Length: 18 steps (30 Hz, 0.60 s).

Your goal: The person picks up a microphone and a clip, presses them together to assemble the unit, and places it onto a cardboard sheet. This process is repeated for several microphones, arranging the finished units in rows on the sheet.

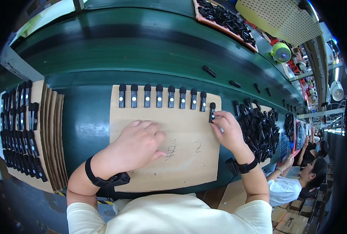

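While parts are laid out on a green bench (85, 101), order could be lost to one nudge.
If the brown cardboard sheet (193, 171), with no fixing seen, were dragged by the left forearm (80, 185), everything on it could be skewed. From the heap of black microphones (261, 132), at three o'clock from the sheet's middle, pieces could be spilled by a careless brush. Along twelve o'clock, the row of eight microphones (159, 95) could be knocked by overreach. Toward nine o'clock the left hand (140, 142) is held, nothing seen in it, fingers curled, thumb apart. By fingertips of the right hand (228, 130), a ninth microphone (212, 110) is touched at two o'clock, near the sheet's edge; whether it is clamped cannot be told, and crookedness could be caused by an uneven release.
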Motion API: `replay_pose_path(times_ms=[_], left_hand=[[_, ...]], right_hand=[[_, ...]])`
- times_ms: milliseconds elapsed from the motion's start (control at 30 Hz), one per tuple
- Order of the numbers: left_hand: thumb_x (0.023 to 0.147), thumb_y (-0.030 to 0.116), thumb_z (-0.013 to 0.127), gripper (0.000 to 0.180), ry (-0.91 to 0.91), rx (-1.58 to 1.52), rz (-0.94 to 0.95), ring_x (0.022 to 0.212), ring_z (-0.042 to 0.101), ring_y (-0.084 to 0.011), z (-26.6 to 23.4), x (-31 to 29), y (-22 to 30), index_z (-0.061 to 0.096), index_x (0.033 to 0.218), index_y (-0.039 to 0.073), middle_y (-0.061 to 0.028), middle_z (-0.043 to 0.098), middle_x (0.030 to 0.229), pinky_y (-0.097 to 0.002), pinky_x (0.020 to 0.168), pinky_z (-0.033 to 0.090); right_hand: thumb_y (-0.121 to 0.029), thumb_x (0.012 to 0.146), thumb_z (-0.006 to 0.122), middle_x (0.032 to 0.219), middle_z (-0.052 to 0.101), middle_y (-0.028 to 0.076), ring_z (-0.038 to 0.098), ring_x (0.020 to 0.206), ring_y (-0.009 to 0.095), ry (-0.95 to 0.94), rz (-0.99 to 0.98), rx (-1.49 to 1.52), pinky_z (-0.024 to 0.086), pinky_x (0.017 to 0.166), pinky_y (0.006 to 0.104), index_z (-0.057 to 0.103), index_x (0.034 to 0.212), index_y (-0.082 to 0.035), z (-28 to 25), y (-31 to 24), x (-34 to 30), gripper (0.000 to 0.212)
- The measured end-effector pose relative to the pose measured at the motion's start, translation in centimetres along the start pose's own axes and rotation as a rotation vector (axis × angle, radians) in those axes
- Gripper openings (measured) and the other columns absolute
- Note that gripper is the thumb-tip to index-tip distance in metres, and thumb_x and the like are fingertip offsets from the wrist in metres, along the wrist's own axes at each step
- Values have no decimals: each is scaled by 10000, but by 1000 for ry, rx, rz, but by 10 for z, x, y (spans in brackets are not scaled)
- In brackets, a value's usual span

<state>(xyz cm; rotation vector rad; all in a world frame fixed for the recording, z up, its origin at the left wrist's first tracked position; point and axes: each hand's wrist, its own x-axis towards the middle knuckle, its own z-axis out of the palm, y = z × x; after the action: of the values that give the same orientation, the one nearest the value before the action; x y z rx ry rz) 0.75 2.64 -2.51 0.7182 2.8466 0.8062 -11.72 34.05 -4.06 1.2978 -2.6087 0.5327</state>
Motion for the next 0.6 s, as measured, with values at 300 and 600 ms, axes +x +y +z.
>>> replay_pose_path(times_ms=[300, 600], left_hand=[[797, 291, 760, 395, -10, 19, -2, 1185, 547, -322, 0, 0, 2, 643, 1082, 44, -159, 599, 1264, -415, 1002, 422], [804, 298, 752, 411, -37, 22, -11, 1204, 541, -318, -1, -1, 3, 645, 1108, 44, -154, 595, 1279, -419, 1016, 415]], right_hand=[[35, 770, 723, 1072, 625, 132, 646, 923, 327, 4, 3, -14, 549, 752, 380, 617, 906, -19, 5, 7, 10, 181], [17, 782, 709, 1081, 623, 138, 635, 941, 347, -4, -37, -8, 539, 786, 393, 619, 939, -26, -5, 19, 25, 186]])
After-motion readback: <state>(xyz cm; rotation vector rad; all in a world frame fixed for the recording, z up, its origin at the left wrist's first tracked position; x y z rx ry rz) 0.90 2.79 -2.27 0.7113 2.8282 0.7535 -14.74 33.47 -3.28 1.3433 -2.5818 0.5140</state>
